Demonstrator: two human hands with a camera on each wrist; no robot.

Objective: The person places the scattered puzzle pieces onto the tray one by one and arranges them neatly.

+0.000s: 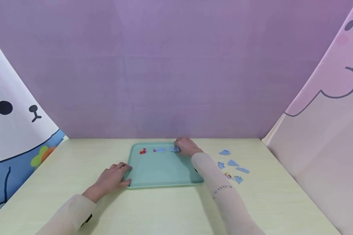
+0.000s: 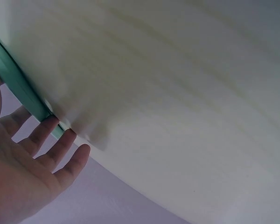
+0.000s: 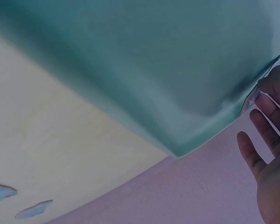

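Observation:
A light green tray lies on the table. My right hand is over its back right part, pinching a flat light-blue puzzle piece between thumb and index finger. The right wrist view shows this piece edge-on at the tray rim, the other fingers spread. To its left inside the tray lie a blue piece with a small red mark and a small red-and-yellow piece. My left hand rests at the tray's left edge, its fairly straight fingers touching the rim.
Right of the tray, several loose, irregular pieces lie on the pale table, among them a blue triangular one and a patterned one. A purple cloth wall rises behind the table, with printed curtains at the sides.

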